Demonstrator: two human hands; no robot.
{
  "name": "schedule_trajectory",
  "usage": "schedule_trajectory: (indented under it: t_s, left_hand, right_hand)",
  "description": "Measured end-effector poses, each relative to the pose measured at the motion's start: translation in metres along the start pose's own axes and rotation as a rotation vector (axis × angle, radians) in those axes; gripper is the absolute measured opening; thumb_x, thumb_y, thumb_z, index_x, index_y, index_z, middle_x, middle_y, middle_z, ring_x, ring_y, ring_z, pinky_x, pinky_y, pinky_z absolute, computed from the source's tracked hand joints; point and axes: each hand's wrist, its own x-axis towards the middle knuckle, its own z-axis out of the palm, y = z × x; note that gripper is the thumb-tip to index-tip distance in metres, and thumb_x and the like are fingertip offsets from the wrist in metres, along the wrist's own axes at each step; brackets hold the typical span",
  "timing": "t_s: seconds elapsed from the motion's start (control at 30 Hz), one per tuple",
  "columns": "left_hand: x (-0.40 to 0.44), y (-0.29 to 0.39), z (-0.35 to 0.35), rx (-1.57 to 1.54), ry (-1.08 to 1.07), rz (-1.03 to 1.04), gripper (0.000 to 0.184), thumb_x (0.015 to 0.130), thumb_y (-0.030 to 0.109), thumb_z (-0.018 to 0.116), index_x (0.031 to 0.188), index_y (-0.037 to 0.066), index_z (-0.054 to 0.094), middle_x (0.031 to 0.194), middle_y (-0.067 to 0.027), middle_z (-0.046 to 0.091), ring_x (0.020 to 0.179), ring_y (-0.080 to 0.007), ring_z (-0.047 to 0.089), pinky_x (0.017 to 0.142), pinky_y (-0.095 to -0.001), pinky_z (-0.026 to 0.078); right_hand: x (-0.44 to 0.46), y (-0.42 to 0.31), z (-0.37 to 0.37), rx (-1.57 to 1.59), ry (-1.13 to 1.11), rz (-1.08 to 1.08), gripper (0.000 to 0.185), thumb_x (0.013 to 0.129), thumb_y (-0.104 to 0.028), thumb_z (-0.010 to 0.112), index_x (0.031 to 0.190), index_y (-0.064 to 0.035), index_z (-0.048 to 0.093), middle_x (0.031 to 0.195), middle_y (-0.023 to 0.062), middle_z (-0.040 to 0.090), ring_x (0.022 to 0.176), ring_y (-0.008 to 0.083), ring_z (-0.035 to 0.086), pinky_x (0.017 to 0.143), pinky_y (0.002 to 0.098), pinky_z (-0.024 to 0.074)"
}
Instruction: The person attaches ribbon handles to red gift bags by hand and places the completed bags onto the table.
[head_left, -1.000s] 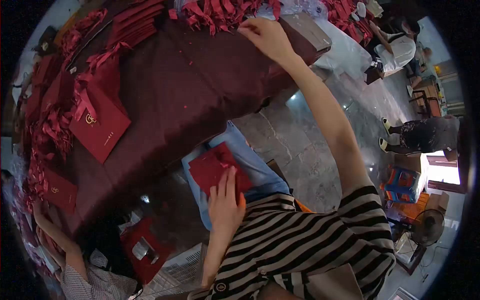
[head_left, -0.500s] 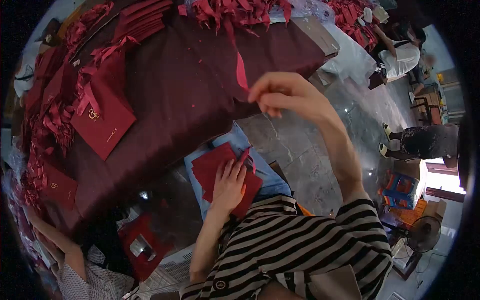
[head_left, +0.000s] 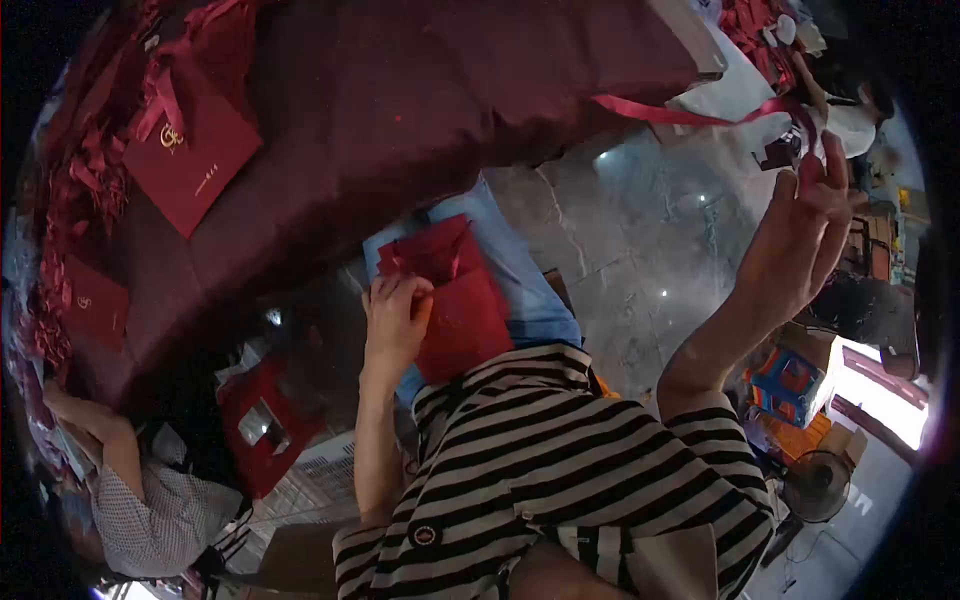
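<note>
Head view: you are seated before the worktop (head_left: 400,130), which is covered in dark red cloth; its near edge runs slantwise above your lap.
Red paper bag: lies on the lap of your blue jeans (head_left: 535,285), at the near side of the worktop and apart from it. Point of record: (head_left: 465,325). Its upper part shows an opening, with a thin strip of ribbon inside.
Left hand (head_left: 395,315): at the bag's left edge, touching it beside the opening. Your fingers are bent and partly closed; whether they grip the paper or merely rest on it cannot be told.
Right hand (head_left: 810,220): raised out to your right, well apart from the bag. Your fingers are drawn together, closed on a red ribbon.
Red ribbon (head_left: 690,118): trails from your right fingers toward the worktop's edge, well apart from the bag on your lap.
Logo bag (head_left: 190,165): on the worktop to your left, gold mark facing up, ribbon lying across it; out of reach of both hands as placed.
Neighbouring worker: a forearm (head_left: 120,450) and patterned sleeve (head_left: 165,515) at far left, near a second marked bag (head_left: 97,305).
Fan (head_left: 815,487): at far right, behind your right elbow.
</note>
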Motion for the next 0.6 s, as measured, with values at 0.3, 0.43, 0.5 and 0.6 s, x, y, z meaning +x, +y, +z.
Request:
schedule_trajectory:
  t_s: [0.3,0.43,0.5,0.6]
  left_hand:
    - [-0.007,-0.004,0.004,-0.263,-0.063,-0.211,0.027,0.081,0.014,0.068,0.108,0.015,0.069,0.096,-0.0049,0.066,0.1,-0.023,0.056,0.098,-0.0393,0.03]
    - [-0.009,0.001,0.007,-0.138,-0.007,-0.151,0.028,0.08,0.018,0.069,0.108,0.015,0.071,0.097,-0.0048,0.07,0.098,-0.0212,0.057,0.097,-0.039,0.03]
    - [-0.01,-0.002,0.012,-0.15,0.003,-0.155,0.027,0.08,0.019,0.069,0.106,0.015,0.071,0.098,-0.005,0.07,0.097,-0.0211,0.057,0.098,-0.0396,0.029]
    - [-0.01,-0.006,0.015,-0.21,0.001,-0.172,0.025,0.08,0.019,0.068,0.105,0.015,0.071,0.098,-0.0053,0.07,0.097,-0.0212,0.058,0.098,-0.0413,0.028]
  right_hand:
    - [-0.165,-0.006,0.111,-0.092,-0.679,0.855,0.012,0.085,-0.002,0.066,0.096,-0.0023,0.067,0.088,0.008,0.068,0.072,0.0137,0.061,0.063,0.0257,0.0475]
    - [-0.212,0.01,0.127,-0.153,-0.622,0.784,0.014,0.084,-0.002,0.067,0.097,-0.0024,0.065,0.089,0.0087,0.066,0.071,0.0176,0.063,0.062,0.0273,0.0486]
    - [-0.218,0.012,0.129,-0.218,-0.61,0.712,0.014,0.083,-0.002,0.067,0.097,-0.0027,0.065,0.088,0.0093,0.065,0.071,0.0195,0.064,0.062,0.0277,0.0492]
    - [-0.22,0.014,0.13,-0.278,-0.623,0.552,0.014,0.081,0.0,0.066,0.095,-0.0038,0.064,0.086,0.0096,0.062,0.072,0.0246,0.064,0.062,0.0305,0.0505]
